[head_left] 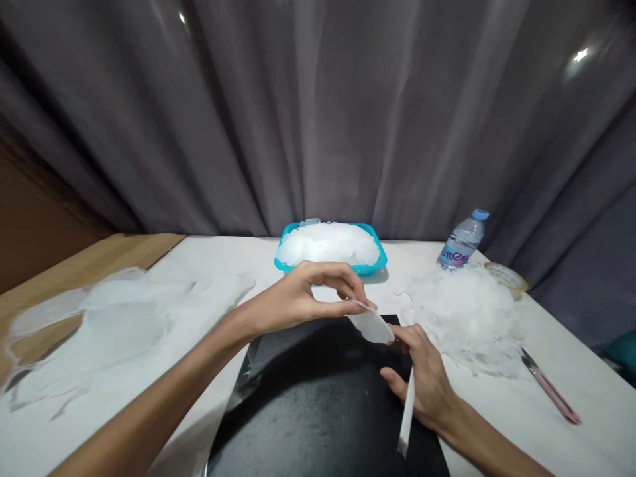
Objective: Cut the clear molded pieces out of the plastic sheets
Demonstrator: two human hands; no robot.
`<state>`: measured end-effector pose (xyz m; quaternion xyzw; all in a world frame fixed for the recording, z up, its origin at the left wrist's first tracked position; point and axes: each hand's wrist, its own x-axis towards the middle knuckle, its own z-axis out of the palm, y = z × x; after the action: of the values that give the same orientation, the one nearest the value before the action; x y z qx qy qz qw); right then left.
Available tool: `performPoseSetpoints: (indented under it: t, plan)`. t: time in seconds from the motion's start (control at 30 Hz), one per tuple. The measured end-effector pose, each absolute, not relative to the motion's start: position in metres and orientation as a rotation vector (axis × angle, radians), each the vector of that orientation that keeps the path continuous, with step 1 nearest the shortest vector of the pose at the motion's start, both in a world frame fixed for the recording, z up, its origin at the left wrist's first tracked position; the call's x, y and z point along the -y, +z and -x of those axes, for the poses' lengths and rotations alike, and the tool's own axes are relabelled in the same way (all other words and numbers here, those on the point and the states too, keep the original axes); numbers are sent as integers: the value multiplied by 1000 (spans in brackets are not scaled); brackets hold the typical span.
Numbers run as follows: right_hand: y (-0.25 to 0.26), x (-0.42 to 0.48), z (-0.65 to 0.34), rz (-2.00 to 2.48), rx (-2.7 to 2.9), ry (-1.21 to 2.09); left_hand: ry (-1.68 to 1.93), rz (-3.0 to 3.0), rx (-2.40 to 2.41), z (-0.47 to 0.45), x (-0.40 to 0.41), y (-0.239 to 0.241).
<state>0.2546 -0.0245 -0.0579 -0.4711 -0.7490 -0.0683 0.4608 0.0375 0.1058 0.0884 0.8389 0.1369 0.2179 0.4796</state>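
A thin, translucent white piece with a rounded outline (pixel 371 326) is pinched at its upper left edge between the thumb and fingers of my left hand (pixel 322 291). It hangs tilted above a black board (pixel 318 404). My right hand (pixel 422 371) reaches its lower right edge with the fingertips, while the thumb stays apart. A slim white stick-like tool (pixel 407 417) is tucked in my right hand and points down toward the board. Its upper end is hidden by the fingers.
Behind my hands stands a turquoise tray (pixel 368 269) heaped with white pieces. White translucent scraps (pixel 467 318) pile up at right, beside a water bottle (pixel 462 242), a tape roll (pixel 517 281) and a pink-handled tool (pixel 551 391). Large translucent sheets (pixel 119 324) lie left.
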Motion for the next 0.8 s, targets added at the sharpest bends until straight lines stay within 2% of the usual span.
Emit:
performPoseSetpoints:
  t: [0.37, 0.8]
  plan:
    - [-21, 41, -259, 1106, 1782, -296, 455, -2111, -239, -52, -85, 81]
    - [-19, 43, -264, 1174, 1817, -342, 372, -2041, -336, -48, -82, 79]
